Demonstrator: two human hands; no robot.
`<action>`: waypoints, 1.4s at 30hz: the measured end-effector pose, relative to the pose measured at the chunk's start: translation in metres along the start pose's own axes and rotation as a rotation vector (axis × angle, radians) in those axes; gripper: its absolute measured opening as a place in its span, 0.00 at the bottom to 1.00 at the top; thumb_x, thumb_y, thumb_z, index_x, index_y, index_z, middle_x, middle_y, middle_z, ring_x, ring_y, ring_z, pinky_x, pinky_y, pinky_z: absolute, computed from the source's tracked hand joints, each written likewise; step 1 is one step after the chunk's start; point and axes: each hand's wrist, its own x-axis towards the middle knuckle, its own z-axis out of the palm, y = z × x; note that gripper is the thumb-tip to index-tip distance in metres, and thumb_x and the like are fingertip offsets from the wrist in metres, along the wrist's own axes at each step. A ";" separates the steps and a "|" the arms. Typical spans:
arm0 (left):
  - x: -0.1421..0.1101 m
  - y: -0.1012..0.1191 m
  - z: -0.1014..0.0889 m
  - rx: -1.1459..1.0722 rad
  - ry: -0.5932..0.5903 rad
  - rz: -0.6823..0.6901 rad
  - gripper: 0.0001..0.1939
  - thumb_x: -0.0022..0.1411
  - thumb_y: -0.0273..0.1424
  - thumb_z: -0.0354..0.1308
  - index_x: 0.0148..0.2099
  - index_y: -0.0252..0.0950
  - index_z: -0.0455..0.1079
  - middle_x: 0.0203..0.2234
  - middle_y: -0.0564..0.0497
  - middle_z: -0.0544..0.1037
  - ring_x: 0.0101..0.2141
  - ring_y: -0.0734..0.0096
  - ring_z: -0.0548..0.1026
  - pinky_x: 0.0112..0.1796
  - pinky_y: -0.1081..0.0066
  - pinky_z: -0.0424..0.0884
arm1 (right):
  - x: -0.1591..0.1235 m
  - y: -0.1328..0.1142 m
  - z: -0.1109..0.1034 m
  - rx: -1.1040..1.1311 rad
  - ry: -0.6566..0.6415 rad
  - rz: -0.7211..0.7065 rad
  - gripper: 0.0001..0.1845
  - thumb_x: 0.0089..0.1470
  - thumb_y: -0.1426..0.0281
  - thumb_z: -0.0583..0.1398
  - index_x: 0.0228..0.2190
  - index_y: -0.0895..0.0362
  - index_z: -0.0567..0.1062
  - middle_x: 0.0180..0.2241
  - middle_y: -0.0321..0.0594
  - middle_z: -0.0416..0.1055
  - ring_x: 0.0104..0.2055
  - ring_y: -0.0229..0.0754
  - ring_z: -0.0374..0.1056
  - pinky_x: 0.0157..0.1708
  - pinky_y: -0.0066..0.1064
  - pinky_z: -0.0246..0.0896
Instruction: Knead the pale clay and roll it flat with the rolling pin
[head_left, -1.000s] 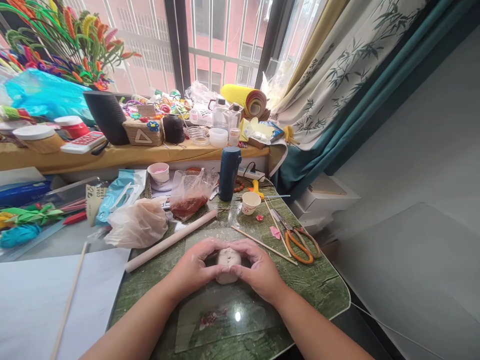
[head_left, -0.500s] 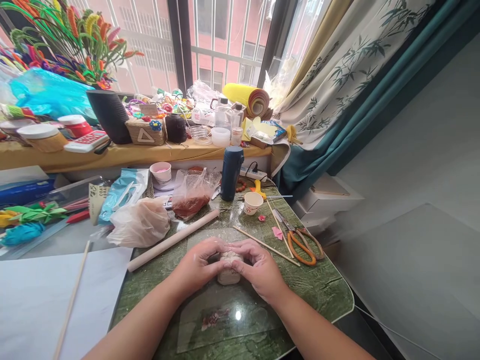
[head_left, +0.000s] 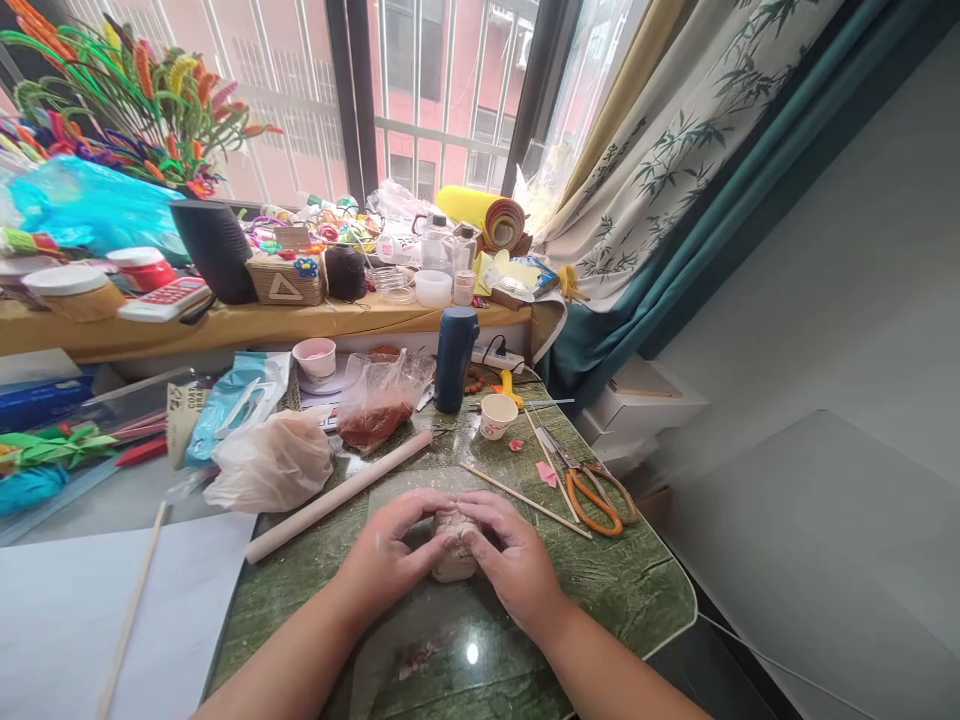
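A pale, whitish lump of clay (head_left: 454, 566) rests on the clear sheet over the green tabletop, its upper surface rough and cracked. My left hand (head_left: 396, 545) wraps its left side, thumb pressed on the near face and fingers over the far side. From the right, my right hand (head_left: 512, 552) closes round it the same way, and the two hands' fingertips nearly meet above the far edge. White residue coats the fingers. The clay's far side is hidden behind my fingers.
Left of my hands lie a rolling pin (head_left: 341, 497) and a crumpled plastic bag (head_left: 271, 460). Thin sticks (head_left: 525, 498), scissors (head_left: 596, 490) and a paper cup (head_left: 498, 416) are at right. Behind stand a dark blue bottle (head_left: 454, 360) and a bag of reddish-brown clay (head_left: 375, 420).
The camera view has shifted slightly, so everything sits a little lower and further left. My thumbs have moved slightly on the clay, and more of its cracked top shows.
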 end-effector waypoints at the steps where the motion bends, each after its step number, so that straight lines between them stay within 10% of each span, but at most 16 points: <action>1: 0.001 0.000 0.000 0.009 -0.003 0.017 0.11 0.64 0.37 0.65 0.48 0.40 0.77 0.46 0.45 0.83 0.47 0.58 0.80 0.52 0.58 0.76 | 0.001 0.000 0.001 0.012 0.002 0.004 0.13 0.63 0.59 0.63 0.47 0.46 0.82 0.52 0.44 0.76 0.56 0.50 0.71 0.59 0.45 0.65; 20: 0.003 0.004 0.003 0.004 0.031 0.041 0.07 0.67 0.37 0.62 0.38 0.40 0.77 0.38 0.47 0.84 0.43 0.60 0.81 0.46 0.60 0.77 | 0.004 -0.006 0.014 -0.001 0.130 -0.009 0.08 0.61 0.61 0.64 0.36 0.49 0.84 0.44 0.44 0.79 0.49 0.50 0.75 0.53 0.45 0.69; 24: -0.001 -0.002 0.008 0.010 0.076 0.020 0.08 0.66 0.38 0.63 0.43 0.41 0.76 0.40 0.46 0.83 0.44 0.58 0.81 0.48 0.58 0.77 | -0.004 0.002 0.020 0.028 0.188 0.111 0.17 0.61 0.58 0.64 0.49 0.49 0.79 0.51 0.45 0.77 0.54 0.52 0.73 0.57 0.48 0.67; 33: -0.008 -0.002 0.004 0.166 -0.117 -0.121 0.42 0.48 0.39 0.74 0.64 0.43 0.65 0.59 0.40 0.75 0.58 0.42 0.73 0.58 0.45 0.70 | -0.011 0.004 0.001 0.021 -0.022 0.215 0.25 0.65 0.55 0.59 0.60 0.47 0.72 0.61 0.45 0.70 0.65 0.55 0.64 0.67 0.53 0.55; 42: -0.014 0.011 0.014 0.189 -0.032 0.006 0.41 0.49 0.34 0.74 0.63 0.45 0.62 0.58 0.41 0.75 0.57 0.44 0.73 0.57 0.47 0.71 | -0.011 0.003 -0.006 0.258 -0.029 0.197 0.28 0.65 0.48 0.55 0.60 0.47 0.71 0.62 0.46 0.70 0.66 0.53 0.63 0.67 0.51 0.54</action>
